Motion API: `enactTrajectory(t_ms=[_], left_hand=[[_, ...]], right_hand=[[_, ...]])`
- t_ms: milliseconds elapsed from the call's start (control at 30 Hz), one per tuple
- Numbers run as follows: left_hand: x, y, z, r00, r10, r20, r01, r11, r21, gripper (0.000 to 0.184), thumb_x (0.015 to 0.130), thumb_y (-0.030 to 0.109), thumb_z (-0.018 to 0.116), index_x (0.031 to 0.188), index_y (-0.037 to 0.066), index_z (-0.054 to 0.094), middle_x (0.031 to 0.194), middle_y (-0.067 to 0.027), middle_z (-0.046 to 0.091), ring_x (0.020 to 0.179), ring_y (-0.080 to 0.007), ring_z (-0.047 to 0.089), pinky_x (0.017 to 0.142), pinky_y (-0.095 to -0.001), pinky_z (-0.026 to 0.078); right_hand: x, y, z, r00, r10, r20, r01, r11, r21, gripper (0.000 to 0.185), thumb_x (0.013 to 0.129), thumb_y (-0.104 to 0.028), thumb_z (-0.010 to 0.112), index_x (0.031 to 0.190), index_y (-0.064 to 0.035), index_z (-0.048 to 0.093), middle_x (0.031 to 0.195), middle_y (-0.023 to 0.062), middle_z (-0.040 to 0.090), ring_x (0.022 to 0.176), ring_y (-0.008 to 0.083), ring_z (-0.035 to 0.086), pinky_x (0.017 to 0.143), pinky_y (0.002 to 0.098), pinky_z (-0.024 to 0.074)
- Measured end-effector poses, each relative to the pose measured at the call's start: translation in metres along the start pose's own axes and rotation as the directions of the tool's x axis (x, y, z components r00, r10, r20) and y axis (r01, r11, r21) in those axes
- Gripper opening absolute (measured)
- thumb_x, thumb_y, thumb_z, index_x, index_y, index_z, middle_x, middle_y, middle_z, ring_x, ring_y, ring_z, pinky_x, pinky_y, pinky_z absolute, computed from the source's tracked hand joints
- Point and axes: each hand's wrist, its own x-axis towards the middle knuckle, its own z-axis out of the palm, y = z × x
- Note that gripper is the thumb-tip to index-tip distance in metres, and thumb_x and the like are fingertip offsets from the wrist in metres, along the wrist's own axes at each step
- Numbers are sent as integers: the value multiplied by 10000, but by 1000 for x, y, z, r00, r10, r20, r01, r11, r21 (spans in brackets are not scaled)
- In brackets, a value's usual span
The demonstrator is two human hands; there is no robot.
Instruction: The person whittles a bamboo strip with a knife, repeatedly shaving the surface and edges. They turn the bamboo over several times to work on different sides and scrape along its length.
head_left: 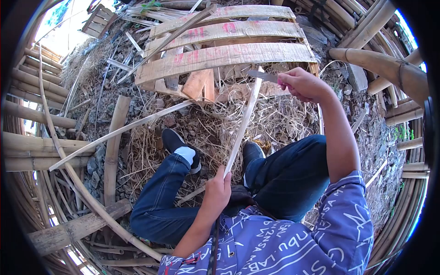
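My left hand (pixel 217 190) is closed around the near end of a pale bamboo strip (pixel 244 120), which slants up and away between my legs. In my right hand (pixel 305 85) is a knife (pixel 262 75) with a pinkish handle, its blade pointing left. The blade lies at or just above the strip's far end; I cannot tell whether they touch. Beyond the knife stands a wooden pallet (pixel 197 57) of slats with red markings.
Bamboo shavings (pixel 201 133) cover the ground around my shoes. A long thin strip (pixel 123 132) lies to the left, near a bamboo piece (pixel 115 151) and a curved pole (pixel 73 176). Thick bamboo poles (pixel 380 66) are stacked at right.
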Motion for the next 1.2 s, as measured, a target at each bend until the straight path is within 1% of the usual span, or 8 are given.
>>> enactTrajectory(t_ms=[267,333,467,567,700,933,1067,1200], left_hand=[[6,6,-5,998,-56,-26,56,998,-22,232,969,181,476,1079,-20,514,627,-196,568,610,-355,638,533,-431,451],[18,7,-14,998,-21,-57,19,999,-47,230,974,178,466,1092,-15,512,634,-184,573,587,-314,642,518,-405,464],[25,58,-34,994,113,15,-114,990,79,266,968,179,471,1110,-45,486,622,-214,575,579,-363,627,533,-455,477],[41,81,-41,968,211,137,-230,963,140,283,957,152,465,1136,-62,419,650,-273,579,649,-450,602,555,-511,453],[73,99,-40,946,287,151,-312,933,179,266,951,147,466,1124,-52,428,655,-266,584,666,-463,603,575,-514,461],[139,108,-33,859,289,422,-401,893,204,286,956,199,490,1137,-22,490,783,-219,631,727,-368,640,653,-445,488],[134,153,-68,799,15,601,-287,887,361,291,958,255,516,1125,17,530,831,-193,641,810,-328,647,747,-423,489],[131,169,-100,746,159,647,-592,602,535,288,913,301,583,1012,31,599,813,-182,650,778,-337,651,712,-438,507]], right_hand=[[-42,15,-53,994,-73,87,66,995,80,359,999,-348,460,778,-81,556,483,-75,377,311,27,282,277,206,199],[-59,24,-60,976,-164,-146,208,900,382,336,986,-331,493,831,-43,566,498,-65,380,333,13,287,286,204,195],[-66,21,-57,843,-179,-508,413,820,397,310,982,-320,510,861,-39,563,502,-68,370,327,11,265,289,207,181],[-79,0,-43,652,-336,-680,624,748,227,258,973,-280,540,887,-39,574,503,-69,381,324,9,257,305,200,180],[-103,-28,-12,619,-492,-612,677,729,98,232,982,-249,522,894,-36,552,527,-71,406,343,-6,269,312,186,189],[-114,-44,19,726,-535,-432,540,833,-124,203,931,-192,611,872,2,626,610,-90,430,544,6,346,465,216,247],[-120,-36,11,720,-544,-431,538,830,-150,218,917,-199,629,853,10,626,594,-63,443,546,28,371,476,233,282],[-125,-33,9,706,-513,-489,376,856,-355,271,839,-243,705,855,17,630,614,34,511,562,115,443,522,299,347]])
